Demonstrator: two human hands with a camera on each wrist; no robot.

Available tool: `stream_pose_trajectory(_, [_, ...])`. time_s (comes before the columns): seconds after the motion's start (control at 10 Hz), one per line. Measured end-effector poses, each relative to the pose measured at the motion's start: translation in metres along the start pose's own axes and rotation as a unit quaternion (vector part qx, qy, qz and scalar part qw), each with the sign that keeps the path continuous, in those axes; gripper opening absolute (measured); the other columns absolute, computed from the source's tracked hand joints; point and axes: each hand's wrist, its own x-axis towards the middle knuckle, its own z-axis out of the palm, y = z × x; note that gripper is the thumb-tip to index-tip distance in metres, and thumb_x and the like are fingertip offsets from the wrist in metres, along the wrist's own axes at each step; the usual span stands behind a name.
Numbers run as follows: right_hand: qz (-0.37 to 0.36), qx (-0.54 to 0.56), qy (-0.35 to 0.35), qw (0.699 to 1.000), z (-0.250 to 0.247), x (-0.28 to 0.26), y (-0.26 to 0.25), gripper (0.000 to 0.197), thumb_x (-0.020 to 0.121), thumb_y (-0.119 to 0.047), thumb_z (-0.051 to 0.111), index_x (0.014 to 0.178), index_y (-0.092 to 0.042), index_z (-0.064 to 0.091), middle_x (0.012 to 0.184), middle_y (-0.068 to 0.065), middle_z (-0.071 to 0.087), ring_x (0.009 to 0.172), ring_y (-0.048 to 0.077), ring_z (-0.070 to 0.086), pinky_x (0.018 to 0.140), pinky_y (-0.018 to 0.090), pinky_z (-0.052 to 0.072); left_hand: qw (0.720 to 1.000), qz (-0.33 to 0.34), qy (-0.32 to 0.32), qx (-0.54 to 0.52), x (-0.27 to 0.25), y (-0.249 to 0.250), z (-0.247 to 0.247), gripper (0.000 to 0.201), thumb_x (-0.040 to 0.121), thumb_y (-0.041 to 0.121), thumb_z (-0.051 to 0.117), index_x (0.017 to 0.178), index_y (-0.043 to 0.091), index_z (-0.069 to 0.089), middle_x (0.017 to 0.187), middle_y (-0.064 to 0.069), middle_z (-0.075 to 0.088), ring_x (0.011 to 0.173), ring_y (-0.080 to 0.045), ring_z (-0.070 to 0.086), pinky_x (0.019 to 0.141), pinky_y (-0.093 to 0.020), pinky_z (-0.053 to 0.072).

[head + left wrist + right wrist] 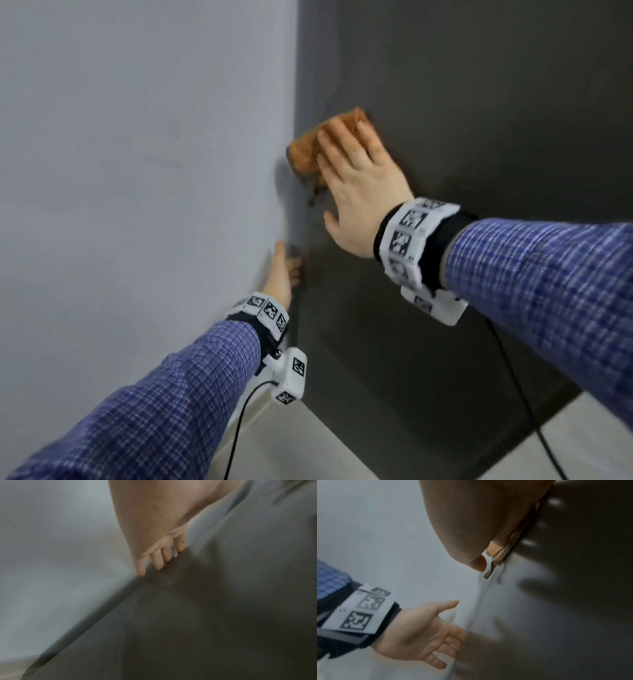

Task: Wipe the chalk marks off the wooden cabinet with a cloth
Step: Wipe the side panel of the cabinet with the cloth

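Observation:
A dark brown cabinet side [462,120] stands upright against a pale wall. My right hand [356,171] lies flat with straight fingers and presses an orange cloth [308,150] onto the cabinet near its left edge. The cloth's checked edge [501,553] shows between palm and panel in the right wrist view. No chalk marks can be made out through the blur. My left hand [286,274] is lower down, its fingers [163,555] straight and touching the cabinet's left edge [137,588] where it meets the wall. It holds nothing.
The pale grey-blue wall [137,171] fills the left half of the head view. A light floor [308,445] shows below, and the cabinet's base runs across it at lower right. Black cables [527,404] hang from both wrist units.

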Motion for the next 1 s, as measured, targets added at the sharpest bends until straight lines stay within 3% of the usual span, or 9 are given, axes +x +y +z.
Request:
stream_pose_trajectory(0.2, [-0.158, -0.070, -0.217, 0.961, 0.079, -0.074, -0.100, 0.080, 0.096, -0.053, 0.027, 0.151, -0.005, -0.007, 0.163, 0.013, -0.006, 0.147, 0.035, -0.018, 0.102, 0.061, -0.033, 0.998, -0.050, 0.002, -0.026, -0.019, -0.022, -0.011, 0.078, 0.101, 0.068, 0.013, 0.151, 0.015, 0.041, 0.142, -0.008, 0.057, 0.118, -0.019, 0.056, 0.106, -0.034, 0.036])
stream_pose_trajectory(0.3, [-0.174, -0.051, -0.269, 0.946, 0.089, -0.106, -0.104, 0.078, 0.099, -0.052, 0.027, 0.152, -0.006, -0.008, 0.163, 0.012, -0.010, 0.147, 0.031, -0.021, 0.087, 0.056, -0.044, 0.997, -0.063, -0.030, 0.013, -0.027, -0.010, -0.016, 0.086, 0.100, 0.070, 0.010, 0.158, 0.009, 0.026, 0.157, -0.011, 0.042, 0.148, -0.024, 0.034, 0.126, -0.043, 0.013])
stream_pose_trajectory(0.4, [-0.143, -0.047, -0.197, 0.969, 0.055, -0.071, -0.058, 0.079, 0.097, -0.051, 0.027, 0.154, -0.003, 0.001, 0.163, 0.014, -0.008, 0.148, 0.031, -0.018, 0.097, 0.053, -0.040, 0.998, -0.049, -0.034, 0.018, -0.029, 0.023, -0.004, 0.085, 0.100, 0.070, 0.012, 0.154, 0.009, 0.035, 0.150, -0.011, 0.050, 0.143, -0.024, 0.040, 0.121, -0.039, 0.020])
stream_pose_trajectory(0.5, [-0.080, -0.051, -0.073, 0.993, -0.012, 0.009, 0.013, 0.071, 0.098, -0.045, 0.028, 0.155, -0.006, 0.010, 0.164, 0.012, 0.001, 0.149, 0.032, -0.009, 0.112, 0.053, -0.024, 1.000, -0.012, -0.002, -0.021, -0.028, 0.071, 0.020, 0.084, 0.101, 0.068, 0.020, 0.151, 0.004, 0.041, 0.149, -0.029, 0.046, 0.141, -0.041, 0.041, 0.121, -0.046, 0.025])
stream_pose_trajectory(0.6, [0.033, 0.010, 0.023, 0.999, -0.070, 0.068, 0.075, 0.060, 0.098, -0.033, 0.039, 0.152, -0.010, 0.029, 0.161, 0.011, 0.021, 0.150, 0.028, 0.008, 0.120, 0.045, -0.006, 1.000, 0.006, -0.011, 0.015, -0.030, 0.112, 0.037, 0.076, 0.105, 0.061, 0.018, 0.153, 0.005, 0.036, 0.136, -0.024, 0.058, 0.128, -0.036, 0.054, 0.120, -0.042, 0.025])
stream_pose_trajectory(0.7, [0.048, 0.041, 0.098, 0.993, -0.117, 0.114, 0.133, 0.062, 0.088, -0.027, 0.029, 0.143, -0.001, 0.044, 0.153, 0.019, 0.036, 0.146, 0.031, 0.022, 0.118, 0.043, 0.002, 0.997, 0.015, -0.005, 0.076, -0.044, 0.141, 0.045, 0.083, 0.102, 0.066, 0.015, 0.154, 0.003, 0.036, 0.153, -0.015, 0.044, 0.143, -0.030, 0.039, 0.120, -0.036, 0.023])
stream_pose_trajectory(0.8, [0.021, -0.023, 0.072, 0.997, -0.136, 0.115, 0.141, 0.046, 0.087, -0.021, 0.035, 0.123, -0.004, 0.059, 0.126, 0.025, 0.051, 0.124, 0.042, 0.039, 0.105, 0.054, 0.027, 0.994, 0.010, 0.031, 0.108, -0.044, 0.163, 0.045, 0.123, 0.069, 0.094, 0.012, 0.145, 0.004, 0.050, 0.147, -0.015, 0.053, 0.137, -0.031, 0.047, 0.123, -0.042, 0.025])
stream_pose_trajectory(0.9, [-0.071, -0.065, -0.061, 0.994, -0.130, 0.085, 0.118, 0.030, 0.089, -0.012, 0.041, 0.110, -0.007, 0.061, 0.112, 0.020, 0.047, 0.111, 0.041, 0.040, 0.085, 0.052, 0.040, 0.979, -0.012, 0.062, 0.196, -0.038, 0.181, 0.036, 0.133, 0.050, 0.097, 0.010, 0.140, 0.011, 0.057, 0.141, -0.016, 0.058, 0.132, -0.032, 0.052, 0.120, -0.047, 0.031])
stream_pose_trajectory(1.0, [-0.145, 0.039, -0.145, 0.978, -0.119, 0.055, 0.106, 0.038, 0.090, -0.009, 0.036, 0.113, -0.005, 0.065, 0.118, 0.016, 0.046, 0.113, 0.037, 0.038, 0.081, 0.047, 0.042, 0.965, -0.051, 0.078, 0.246, -0.077, 0.227, 0.034, 0.129, 0.054, 0.093, 0.011, 0.141, 0.008, 0.056, 0.143, -0.017, 0.056, 0.135, -0.033, 0.050, 0.119, -0.046, 0.032])
